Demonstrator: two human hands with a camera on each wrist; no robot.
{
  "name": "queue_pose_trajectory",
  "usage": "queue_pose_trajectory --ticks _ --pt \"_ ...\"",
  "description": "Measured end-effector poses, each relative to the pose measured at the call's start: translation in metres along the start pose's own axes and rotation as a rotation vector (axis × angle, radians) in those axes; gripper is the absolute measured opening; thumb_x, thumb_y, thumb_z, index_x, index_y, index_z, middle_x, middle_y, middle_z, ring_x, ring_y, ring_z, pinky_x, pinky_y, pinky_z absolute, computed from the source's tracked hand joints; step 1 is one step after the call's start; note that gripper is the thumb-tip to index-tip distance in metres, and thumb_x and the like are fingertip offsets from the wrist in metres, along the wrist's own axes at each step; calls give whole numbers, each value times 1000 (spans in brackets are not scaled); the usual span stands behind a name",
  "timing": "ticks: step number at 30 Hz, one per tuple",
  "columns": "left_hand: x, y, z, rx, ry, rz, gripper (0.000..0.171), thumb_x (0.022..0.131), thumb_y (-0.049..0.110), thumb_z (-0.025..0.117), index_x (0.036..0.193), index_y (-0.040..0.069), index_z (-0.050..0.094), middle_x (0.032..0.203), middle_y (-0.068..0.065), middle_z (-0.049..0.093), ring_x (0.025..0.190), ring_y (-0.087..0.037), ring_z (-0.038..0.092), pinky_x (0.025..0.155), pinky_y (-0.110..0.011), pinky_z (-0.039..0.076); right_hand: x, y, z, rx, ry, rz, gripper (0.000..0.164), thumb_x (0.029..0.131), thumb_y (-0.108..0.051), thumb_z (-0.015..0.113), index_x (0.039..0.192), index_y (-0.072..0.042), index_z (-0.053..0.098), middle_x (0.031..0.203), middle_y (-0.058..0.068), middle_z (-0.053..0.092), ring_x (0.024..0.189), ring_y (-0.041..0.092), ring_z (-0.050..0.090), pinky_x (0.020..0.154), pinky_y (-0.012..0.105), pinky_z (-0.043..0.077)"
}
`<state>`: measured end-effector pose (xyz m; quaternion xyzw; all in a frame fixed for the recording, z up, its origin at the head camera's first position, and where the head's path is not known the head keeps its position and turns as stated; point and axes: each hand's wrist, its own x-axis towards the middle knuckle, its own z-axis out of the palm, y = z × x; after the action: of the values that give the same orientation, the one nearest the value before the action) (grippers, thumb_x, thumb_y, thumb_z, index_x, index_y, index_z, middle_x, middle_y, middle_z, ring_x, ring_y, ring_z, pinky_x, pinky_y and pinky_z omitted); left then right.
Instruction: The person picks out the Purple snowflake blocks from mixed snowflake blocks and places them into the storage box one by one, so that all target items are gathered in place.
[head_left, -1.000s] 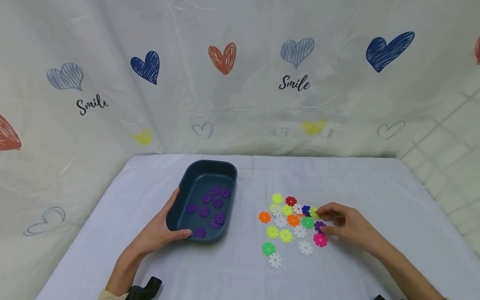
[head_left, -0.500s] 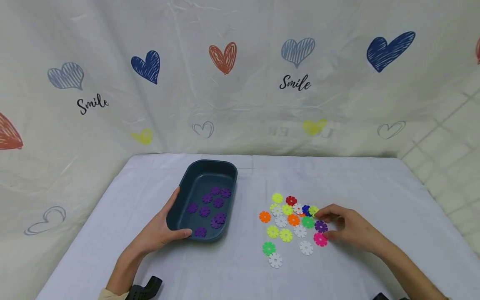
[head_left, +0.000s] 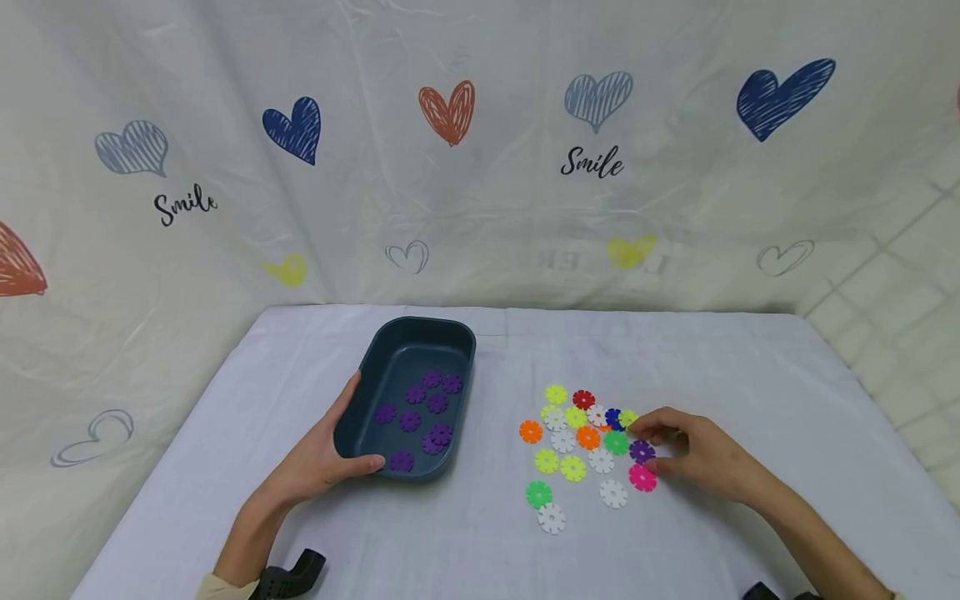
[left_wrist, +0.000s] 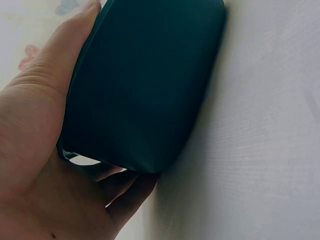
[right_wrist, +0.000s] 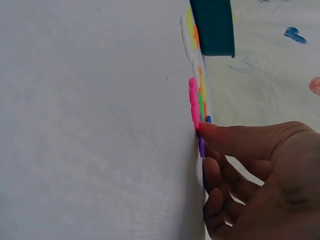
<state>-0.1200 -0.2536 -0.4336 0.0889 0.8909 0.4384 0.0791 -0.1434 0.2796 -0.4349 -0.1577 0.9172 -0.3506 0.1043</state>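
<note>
My left hand [head_left: 321, 467] grips the near left side of a dark teal tray [head_left: 348, 450], its thumb over the rim. In the left wrist view, the fingers [left_wrist: 135, 197] reach round the tray's end. Several purple notched discs [head_left: 409, 420] lie inside. My right hand [head_left: 701, 454] rests at the right edge of a spread of coloured notched discs. Its thumb and fingers stand apart about a purple disc [head_left: 642, 452] lying flat on the table. The thumb tip is by that disc and the pink disc [head_left: 642, 477]; the index finger is by a yellow disc [head_left: 627, 419].
More flat discs lie on the white-covered table [head_left: 487, 533], among them an orange disc [head_left: 530, 431], a red disc [head_left: 583, 400], a green disc [head_left: 538, 494] and a white disc [head_left: 552, 518]. Some overlap. A patterned curtain [head_left: 510, 208] hangs behind the table.
The right thumb has drawn off the purple disc to its near edge, and that disc has shifted slightly right. The left hand and tray stay in place.
</note>
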Motion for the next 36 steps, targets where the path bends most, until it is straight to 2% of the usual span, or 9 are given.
queue_pose_trajectory --ticks 5,10,20,27,32,36 --pt "1 1 0 1 3 -7 126 80 35 89 167 40 -3 178 -10 4 161 -48 11 118 -79 21 -1 0 -2 -11 -6 -18 44 80 -21 90 120 -23 72 120 0 72 102 14 63 79 20 52" --pt "3 2 1 -14 -3 0 126 80 35 89 167 40 -2 178 -9 3 161 -48 11 119 -78 20 -1 -1 -4 -8 -17 -8 45 79 -21 90 121 -21 72 122 2 72 103 16 64 79 19 51" --pt "3 0 -1 -16 6 3 126 80 35 90 167 40 -1 178 -9 3 161 -47 10 118 -78 20 5 -2 -5 35 -17 -82 40 79 -14 89 115 -19 72 115 0 70 95 7 59 82 18 54" --pt "3 1 0 -17 0 -3 126 81 36 89 167 41 -2 178 -10 3 161 -48 10 118 -79 19 4 -3 -4 59 -38 -47 32 83 -16 87 112 -17 73 109 2 70 89 7 57 74 19 53" --pt "2 -1 0 -12 2 -2 126 80 35 89 167 41 -2 178 -11 4 161 -49 11 118 -79 20 5 -4 -3 53 -60 -21 24 89 -21 82 111 -20 73 113 1 72 94 5 60 78 20 55" --pt "1 -1 0 -11 2 1 125 80 35 89 167 41 -1 178 -10 4 161 -48 11 118 -79 20 6 -6 -1 41 -53 -8 20 91 -22 80 111 -19 74 109 -1 73 91 5 60 78 20 55"
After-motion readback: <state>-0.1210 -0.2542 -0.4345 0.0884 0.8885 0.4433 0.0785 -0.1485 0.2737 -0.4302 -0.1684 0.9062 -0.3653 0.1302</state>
